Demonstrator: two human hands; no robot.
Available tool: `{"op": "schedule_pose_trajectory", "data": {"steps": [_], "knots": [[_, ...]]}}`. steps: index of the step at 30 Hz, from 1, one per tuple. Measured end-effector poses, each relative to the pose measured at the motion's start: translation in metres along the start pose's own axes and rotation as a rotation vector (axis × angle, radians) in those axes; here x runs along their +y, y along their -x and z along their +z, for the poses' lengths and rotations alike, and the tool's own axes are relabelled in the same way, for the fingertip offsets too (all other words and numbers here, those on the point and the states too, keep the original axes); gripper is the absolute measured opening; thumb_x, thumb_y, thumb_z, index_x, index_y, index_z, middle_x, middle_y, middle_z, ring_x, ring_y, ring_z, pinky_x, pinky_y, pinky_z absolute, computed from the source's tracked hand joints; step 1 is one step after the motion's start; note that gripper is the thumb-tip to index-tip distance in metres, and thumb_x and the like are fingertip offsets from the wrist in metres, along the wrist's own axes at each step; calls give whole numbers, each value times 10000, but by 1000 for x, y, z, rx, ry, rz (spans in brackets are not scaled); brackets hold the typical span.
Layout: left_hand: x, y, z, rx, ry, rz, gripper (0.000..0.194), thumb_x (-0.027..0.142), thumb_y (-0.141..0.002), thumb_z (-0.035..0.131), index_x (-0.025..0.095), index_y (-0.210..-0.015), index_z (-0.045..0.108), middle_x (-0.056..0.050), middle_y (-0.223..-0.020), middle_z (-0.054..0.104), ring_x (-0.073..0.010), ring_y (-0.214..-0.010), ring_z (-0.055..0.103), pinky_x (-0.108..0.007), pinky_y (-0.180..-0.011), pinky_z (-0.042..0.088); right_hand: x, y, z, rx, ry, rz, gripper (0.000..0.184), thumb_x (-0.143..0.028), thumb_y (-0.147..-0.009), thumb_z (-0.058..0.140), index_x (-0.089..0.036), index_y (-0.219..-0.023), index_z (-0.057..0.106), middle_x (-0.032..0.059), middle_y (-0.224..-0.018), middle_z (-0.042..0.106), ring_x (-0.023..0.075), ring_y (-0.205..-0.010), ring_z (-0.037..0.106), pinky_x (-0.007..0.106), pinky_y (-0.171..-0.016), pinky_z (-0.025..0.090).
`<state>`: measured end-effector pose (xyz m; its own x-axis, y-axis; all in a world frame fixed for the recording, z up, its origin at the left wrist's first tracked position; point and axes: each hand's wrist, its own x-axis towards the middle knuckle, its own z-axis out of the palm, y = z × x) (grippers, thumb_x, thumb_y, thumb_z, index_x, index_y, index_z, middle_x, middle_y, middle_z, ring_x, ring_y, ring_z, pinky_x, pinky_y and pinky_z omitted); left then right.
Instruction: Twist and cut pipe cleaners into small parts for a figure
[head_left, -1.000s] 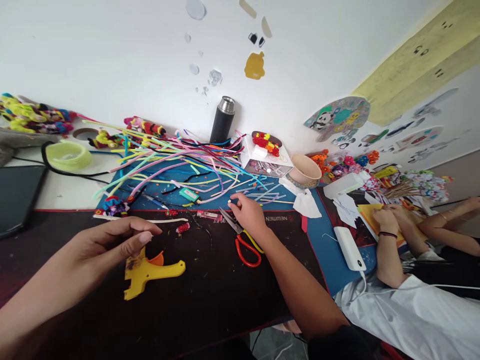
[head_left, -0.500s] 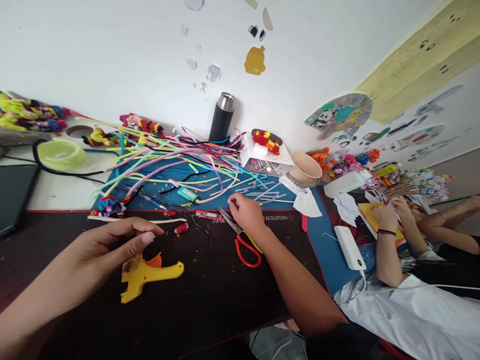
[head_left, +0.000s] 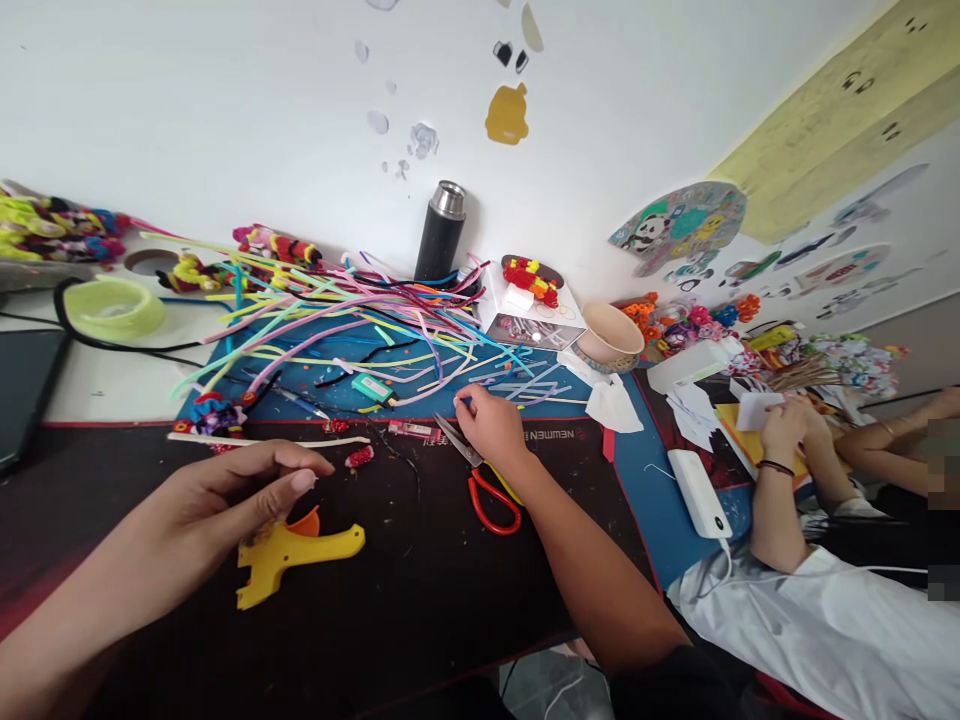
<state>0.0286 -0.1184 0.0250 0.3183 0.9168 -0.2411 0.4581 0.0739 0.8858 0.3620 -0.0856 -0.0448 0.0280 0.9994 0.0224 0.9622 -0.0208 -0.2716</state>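
Observation:
My left hand point(head_left: 217, 500) hovers over the front left of the dark mat, thumb and index finger brought together in a pinch. What it pinches, if anything, is too small to make out. Below it lies a yellow plastic glue gun-like tool point(head_left: 300, 555) with an orange part. My right hand point(head_left: 491, 428) is closed beside the scissors point(head_left: 491, 500), which have red and yellow handles; its fingertips press together on something I cannot make out. Between the hands are a small red fuzzy piece point(head_left: 360, 456) and a cream pipe cleaner point(head_left: 262, 439).
Many coloured pipe cleaners point(head_left: 352, 310) cover the blue mat behind. A black thermos point(head_left: 440, 232), a clear-sided box point(head_left: 536, 330) and a bowl point(head_left: 609, 337) stand near the wall. At right, a co-worker's hands point(head_left: 787, 425) hold paper beside a white power bank point(head_left: 699, 492).
My hands keep nearly the same poses, with the view shifted slightly. The co-worker at right has lifted a white piece of paper into view.

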Motion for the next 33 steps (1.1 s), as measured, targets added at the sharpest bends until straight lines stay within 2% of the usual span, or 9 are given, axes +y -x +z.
{"op": "schedule_pose_trajectory", "data": {"steps": [9, 15, 18, 20, 23, 26, 27, 30, 33], "knots": [[0, 2, 0, 10, -24, 35, 626, 881, -787, 654, 312, -925, 877, -109, -994, 833, -320, -862, 787, -391, -731, 667, 1, -2, -1, 13, -61, 13, 216, -373, -1066, 654, -252, -1190, 783, 16, -818, 771, 213, -789, 713, 284, -693, 384], [-27, 6, -10, -16, -18, 31, 550, 784, -880, 666, 296, -1056, 849, -97, -1099, 829, -319, -947, 782, -357, -727, 649, 1, -1, -3, 35, -134, 18, 237, -353, -1043, 666, -235, -1207, 791, 16, -777, 746, 212, -748, 688, 282, -687, 400], [-38, 5, -25, 83, -12, 33, 474, 723, -871, 732, 309, -1078, 831, -68, -1133, 829, -313, -1049, 765, -349, -854, 635, 0, 2, -8, 61, -199, 19, 266, -358, -1059, 603, -231, -1199, 791, 12, -758, 729, 205, -710, 668, 282, -687, 424], [-38, 5, -36, 170, -6, 44, 475, 729, -855, 743, 300, -1045, 821, -57, -1067, 824, -289, -986, 748, -328, -839, 613, -1, 6, -12, 80, -246, 15, 293, -378, -1073, 550, -228, -1139, 793, 11, -740, 708, 199, -694, 653, 281, -687, 437], [-24, 3, -48, 264, -51, 45, 540, 786, -838, 696, 270, -964, 797, -38, -878, 773, -235, -755, 668, -302, -680, 548, -4, 15, -18, 125, -376, 22, 331, -444, -1059, 547, -211, -991, 772, -11, -642, 609, 180, -616, 578, 279, -638, 415], [-3, -3, -48, 329, -191, 24, 580, 816, -776, 651, 267, -911, 780, -48, -979, 810, -281, -885, 717, -332, -780, 554, -11, 26, -21, 146, -534, -4, 336, -484, -1024, 592, -220, -853, 708, -38, -596, 517, 158, -583, 504, 276, -621, 394], [3, -6, -46, 294, -246, 26, 560, 793, -792, 615, 274, -928, 778, -47, -1027, 825, -299, -932, 736, -348, -829, 557, -14, 30, -22, 142, -566, -16, 344, -486, -1016, 599, -224, -808, 678, -42, -594, 500, 152, -579, 485, 274, -613, 386], [13, -19, -34, 166, -444, 89, 453, 652, -865, 506, 276, -918, 752, -57, -935, 816, -302, -830, 741, -370, -770, 547, -25, 41, -22, 105, -616, -53, 376, -483, -1007, 616, -229, -730, 597, -48, -587, 472, 138, -564, 445, 270, -591, 361], [6, -33, -21, 66, -679, 261, 345, 451, -952, 461, 250, -941, 741, -118, -977, 801, -318, -887, 728, -407, -828, 552, -34, 49, -19, 71, -624, -100, 369, -468, -1013, 621, -228, -735, 591, -52, -580, 479, 131, -554, 452, 272, -594, 350]]}}
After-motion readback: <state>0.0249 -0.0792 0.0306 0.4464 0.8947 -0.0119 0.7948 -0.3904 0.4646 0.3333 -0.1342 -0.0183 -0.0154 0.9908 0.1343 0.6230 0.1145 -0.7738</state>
